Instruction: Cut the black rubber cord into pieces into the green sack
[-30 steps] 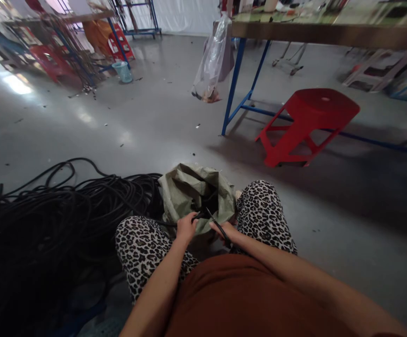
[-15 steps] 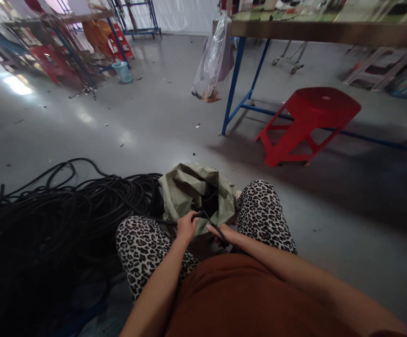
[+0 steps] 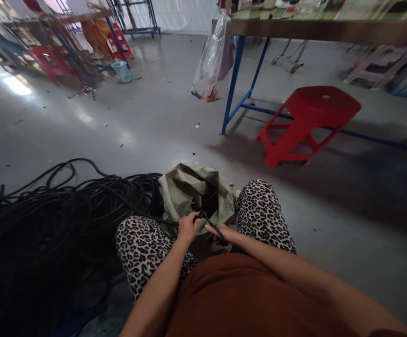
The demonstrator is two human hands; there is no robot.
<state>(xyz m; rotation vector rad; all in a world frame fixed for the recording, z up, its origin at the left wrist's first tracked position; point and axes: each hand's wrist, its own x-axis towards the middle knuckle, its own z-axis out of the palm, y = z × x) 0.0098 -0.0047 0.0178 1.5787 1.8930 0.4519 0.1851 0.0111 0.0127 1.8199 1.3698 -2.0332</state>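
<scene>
Cord (image 3: 166,221) is running from coiled pile (image 3: 84,199) on floor (image 3: 161,121) into left hand (image 3: 188,227), fingers pinching it over open sack (image 3: 172,189), right hand (image 3: 228,232) gripping scissors (image 3: 219,232), blades pointing toward left fingers.

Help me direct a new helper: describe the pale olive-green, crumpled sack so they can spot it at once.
Find the large heap of looped black cord on the smooth grey floor at lower left. Immediately right, between the knees in leopard-print trousers, is the pale olive-green, crumpled sack. Its pale, folded sides and wide-open mouth set it apart from the dark cord.
</scene>
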